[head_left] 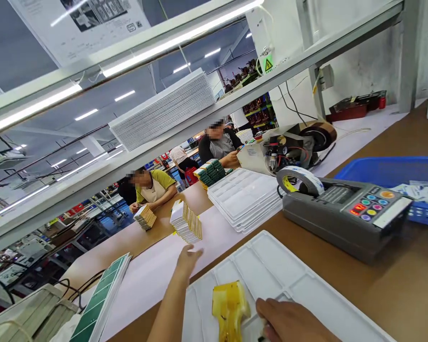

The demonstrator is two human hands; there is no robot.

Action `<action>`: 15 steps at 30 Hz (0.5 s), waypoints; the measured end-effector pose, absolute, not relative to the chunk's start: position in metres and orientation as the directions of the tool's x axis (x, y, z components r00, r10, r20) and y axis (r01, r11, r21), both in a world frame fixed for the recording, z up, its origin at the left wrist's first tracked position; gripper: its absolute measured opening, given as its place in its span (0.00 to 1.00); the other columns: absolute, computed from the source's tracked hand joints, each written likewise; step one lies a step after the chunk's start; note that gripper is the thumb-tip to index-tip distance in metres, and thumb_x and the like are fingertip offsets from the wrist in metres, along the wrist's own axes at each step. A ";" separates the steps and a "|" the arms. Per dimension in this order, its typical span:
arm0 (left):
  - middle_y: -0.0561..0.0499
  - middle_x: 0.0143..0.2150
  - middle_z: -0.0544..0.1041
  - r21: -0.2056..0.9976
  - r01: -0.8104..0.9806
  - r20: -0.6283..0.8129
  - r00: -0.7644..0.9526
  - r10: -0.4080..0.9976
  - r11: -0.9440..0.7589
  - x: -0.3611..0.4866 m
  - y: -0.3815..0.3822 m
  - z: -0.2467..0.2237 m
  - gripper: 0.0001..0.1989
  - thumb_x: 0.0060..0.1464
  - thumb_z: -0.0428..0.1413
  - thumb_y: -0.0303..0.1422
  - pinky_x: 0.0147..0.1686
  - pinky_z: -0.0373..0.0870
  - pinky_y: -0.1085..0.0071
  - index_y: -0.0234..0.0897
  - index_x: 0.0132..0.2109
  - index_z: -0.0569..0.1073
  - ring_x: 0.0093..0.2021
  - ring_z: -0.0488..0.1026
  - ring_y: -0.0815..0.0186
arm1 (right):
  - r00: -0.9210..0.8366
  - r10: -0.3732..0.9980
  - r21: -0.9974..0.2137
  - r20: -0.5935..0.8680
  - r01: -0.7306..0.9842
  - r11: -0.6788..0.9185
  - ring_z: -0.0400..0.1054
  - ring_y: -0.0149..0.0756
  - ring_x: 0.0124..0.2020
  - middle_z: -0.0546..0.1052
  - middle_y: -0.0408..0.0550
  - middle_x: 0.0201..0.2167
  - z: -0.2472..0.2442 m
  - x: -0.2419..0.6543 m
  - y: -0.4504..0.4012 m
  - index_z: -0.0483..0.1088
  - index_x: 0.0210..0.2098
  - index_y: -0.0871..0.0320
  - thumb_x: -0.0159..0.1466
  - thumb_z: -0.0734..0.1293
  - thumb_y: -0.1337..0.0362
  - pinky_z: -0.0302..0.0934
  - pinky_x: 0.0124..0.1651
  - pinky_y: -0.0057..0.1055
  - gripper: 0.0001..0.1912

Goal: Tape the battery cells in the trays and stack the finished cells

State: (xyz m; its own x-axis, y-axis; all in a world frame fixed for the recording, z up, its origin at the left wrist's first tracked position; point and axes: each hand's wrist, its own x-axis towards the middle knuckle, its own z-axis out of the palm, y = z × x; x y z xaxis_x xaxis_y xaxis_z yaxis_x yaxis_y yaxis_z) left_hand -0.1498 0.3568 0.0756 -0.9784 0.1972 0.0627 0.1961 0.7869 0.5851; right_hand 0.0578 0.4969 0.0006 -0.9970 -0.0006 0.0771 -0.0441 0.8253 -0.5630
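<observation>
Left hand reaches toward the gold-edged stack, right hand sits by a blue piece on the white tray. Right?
No: the head view shows the piece by the right hand on the white tray is yellow, not blue.

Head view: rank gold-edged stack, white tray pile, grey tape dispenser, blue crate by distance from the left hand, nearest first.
From the left hand:
1. gold-edged stack: just ahead, on the bench
2. white tray pile: farther ahead, right of the stack
3. grey tape dispenser: off to the right
4. blue crate: farthest, behind the dispenser
</observation>
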 end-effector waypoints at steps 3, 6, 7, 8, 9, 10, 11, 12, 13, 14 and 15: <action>0.48 0.31 0.72 0.479 0.363 -0.032 -0.903 0.429 0.799 -0.077 0.347 0.070 0.25 0.40 0.55 0.46 0.32 0.62 0.68 0.38 0.44 0.68 0.32 0.69 0.61 | -0.995 0.026 -0.592 0.094 -0.035 0.805 0.66 0.46 0.39 0.72 0.53 0.37 0.003 0.063 0.494 0.64 0.43 0.58 0.57 0.54 0.67 0.56 0.38 0.37 0.15; 0.44 0.42 0.70 0.319 0.435 -0.080 -0.873 0.481 0.842 -0.021 0.347 0.062 0.33 0.36 0.57 0.44 0.38 0.59 0.63 0.41 0.53 0.63 0.40 0.67 0.54 | -0.994 0.029 -0.614 0.105 -0.042 0.788 0.65 0.46 0.40 0.72 0.51 0.38 0.005 0.068 0.494 0.64 0.42 0.56 0.54 0.59 0.64 0.55 0.40 0.37 0.15; 0.42 0.46 0.68 0.293 0.416 -0.073 -0.888 0.454 0.861 -0.011 0.349 0.060 0.35 0.37 0.56 0.43 0.40 0.58 0.62 0.41 0.55 0.60 0.42 0.66 0.52 | -0.995 0.021 -0.629 0.099 -0.046 0.776 0.65 0.45 0.41 0.72 0.50 0.39 0.006 0.069 0.496 0.64 0.42 0.56 0.52 0.61 0.63 0.55 0.39 0.36 0.16; 0.40 0.48 0.65 0.290 0.389 -0.063 -0.904 0.423 0.875 -0.004 0.350 0.059 0.36 0.38 0.55 0.42 0.40 0.57 0.61 0.39 0.56 0.58 0.43 0.65 0.51 | -0.996 0.017 -0.646 0.092 -0.047 0.762 0.65 0.44 0.40 0.72 0.48 0.38 0.008 0.070 0.500 0.64 0.41 0.55 0.51 0.63 0.63 0.55 0.39 0.35 0.17; 0.38 0.49 0.63 0.310 0.363 -0.053 -0.916 0.397 0.879 -0.001 0.351 0.059 0.37 0.38 0.55 0.40 0.40 0.58 0.61 0.38 0.57 0.57 0.44 0.65 0.51 | -0.996 0.023 -0.660 0.091 -0.043 0.750 0.65 0.42 0.40 0.72 0.47 0.38 0.010 0.071 0.505 0.64 0.41 0.54 0.50 0.64 0.63 0.55 0.38 0.33 0.17; 0.38 0.49 0.62 0.353 0.340 -0.045 -0.924 0.379 0.872 -0.001 0.350 0.059 0.37 0.37 0.55 0.39 0.40 0.58 0.62 0.37 0.58 0.57 0.44 0.64 0.51 | -0.994 0.044 -0.665 0.100 -0.034 0.746 0.65 0.41 0.39 0.72 0.45 0.38 0.013 0.072 0.513 0.65 0.39 0.53 0.50 0.64 0.64 0.55 0.38 0.32 0.16; 0.39 0.48 0.63 0.415 0.313 -0.043 -0.931 0.362 0.855 -0.002 0.348 0.061 0.39 0.36 0.56 0.37 0.39 0.59 0.63 0.37 0.58 0.56 0.43 0.65 0.53 | -0.990 0.078 -0.656 0.117 -0.018 0.754 0.65 0.39 0.39 0.72 0.45 0.38 0.016 0.073 0.521 0.65 0.38 0.53 0.51 0.63 0.65 0.54 0.37 0.30 0.14; 0.41 0.45 0.65 0.498 0.276 -0.045 -0.939 0.342 0.822 -0.005 0.343 0.063 0.40 0.34 0.57 0.35 0.37 0.60 0.65 0.37 0.58 0.56 0.40 0.66 0.55 | -0.983 0.123 -0.633 0.135 0.010 0.774 0.65 0.38 0.38 0.72 0.45 0.38 0.019 0.075 0.531 0.66 0.37 0.53 0.52 0.62 0.67 0.54 0.36 0.29 0.12; 0.44 0.41 0.67 0.603 0.224 -0.056 -0.946 0.320 0.766 -0.008 0.336 0.066 0.40 0.33 0.58 0.32 0.34 0.60 0.67 0.37 0.57 0.56 0.37 0.66 0.58 | -0.975 0.169 -0.599 0.144 0.050 0.799 0.65 0.38 0.38 0.72 0.45 0.38 0.021 0.076 0.541 0.67 0.35 0.54 0.52 0.61 0.69 0.53 0.35 0.29 0.11; 0.47 0.37 0.68 0.731 0.149 -0.087 -0.948 0.307 0.666 -0.011 0.325 0.070 0.40 0.32 0.58 0.30 0.32 0.61 0.68 0.37 0.57 0.56 0.33 0.67 0.61 | -0.967 0.212 -0.561 0.140 0.099 0.822 0.66 0.38 0.38 0.71 0.46 0.38 0.022 0.077 0.551 0.68 0.34 0.55 0.52 0.60 0.71 0.53 0.34 0.29 0.11; 0.49 0.33 0.68 0.854 0.046 -0.129 -0.946 0.297 0.517 -0.014 0.312 0.073 0.39 0.33 0.58 0.28 0.29 0.60 0.69 0.38 0.56 0.57 0.29 0.66 0.64 | -0.961 0.246 -0.526 0.128 0.144 0.838 0.66 0.39 0.37 0.71 0.47 0.38 0.022 0.078 0.559 0.69 0.33 0.56 0.52 0.59 0.72 0.52 0.33 0.29 0.11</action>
